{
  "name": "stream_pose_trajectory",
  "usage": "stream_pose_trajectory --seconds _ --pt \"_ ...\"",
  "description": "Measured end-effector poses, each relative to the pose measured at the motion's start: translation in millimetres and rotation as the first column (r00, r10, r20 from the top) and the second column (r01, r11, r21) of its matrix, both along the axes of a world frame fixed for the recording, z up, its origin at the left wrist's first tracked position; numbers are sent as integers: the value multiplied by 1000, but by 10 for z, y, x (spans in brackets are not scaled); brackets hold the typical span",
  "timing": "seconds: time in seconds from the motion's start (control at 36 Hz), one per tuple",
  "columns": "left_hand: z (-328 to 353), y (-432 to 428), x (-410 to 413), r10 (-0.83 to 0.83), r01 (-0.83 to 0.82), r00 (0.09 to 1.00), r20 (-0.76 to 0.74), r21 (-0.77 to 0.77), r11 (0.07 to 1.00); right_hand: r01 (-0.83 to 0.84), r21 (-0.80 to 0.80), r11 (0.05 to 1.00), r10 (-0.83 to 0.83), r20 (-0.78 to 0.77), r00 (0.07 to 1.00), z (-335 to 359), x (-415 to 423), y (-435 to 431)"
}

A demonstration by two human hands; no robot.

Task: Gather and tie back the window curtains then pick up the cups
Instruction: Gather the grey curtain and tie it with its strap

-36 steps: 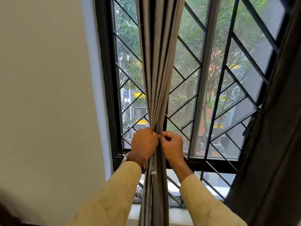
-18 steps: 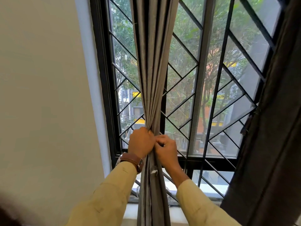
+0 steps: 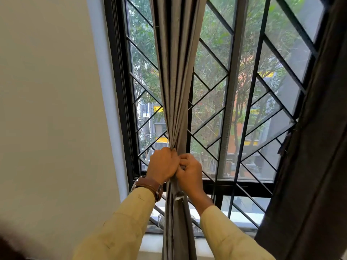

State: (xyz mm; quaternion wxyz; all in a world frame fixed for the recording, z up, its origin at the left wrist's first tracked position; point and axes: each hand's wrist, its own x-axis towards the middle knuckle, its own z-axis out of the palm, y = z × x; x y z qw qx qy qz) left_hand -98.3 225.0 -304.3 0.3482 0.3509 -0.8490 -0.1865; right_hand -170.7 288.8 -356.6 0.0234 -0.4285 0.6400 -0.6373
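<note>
Grey curtain (image 3: 175, 102) is bunched into one narrow column and gripped at its waist by both hands: left hand (image 3: 163, 165) fisted round the folds, right hand (image 3: 189, 172) pinching them, knuckles touching. A brown leather watch strap (image 3: 150, 185) sits on the left wrist. Behind the hands stands a black window grille (image 3: 212, 87); right of them hangs a darker curtain (image 3: 309, 166). No cups are visible.

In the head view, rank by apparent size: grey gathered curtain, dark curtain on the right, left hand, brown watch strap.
1. dark curtain, though it is nearer and cut off by the frame edge
2. grey curtain
3. left hand
4. watch strap
</note>
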Motion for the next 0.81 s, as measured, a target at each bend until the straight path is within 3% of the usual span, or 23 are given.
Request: stream_pose_trajectory --seconds 0.17,0.28,0.44,0.53,0.64,0.81 --pt "24 -4 10 -28 27 1000 11 65 998 -18 -19 1000 18 15 1000 23 37 15" --pt "30 6 9 31 -30 996 83 -17 999 -28 -20 999 27 -14 1000 28 52 8" --pt "24 11 30 82 -76 995 55 -101 992 -91 54 994 96 -110 989 23 -48 -2" --pt "15 21 52 71 -66 996 44 -110 992 -119 19 993 120 -39 992 40 -184 -9" --pt "-15 49 67 68 -65 997 24 -113 992 -49 -22 999 53 203 978 33 -373 -28" --pt "-29 76 94 74 -72 997 19 -84 994 -16 69 997 -7 324 946 63 -572 -151"
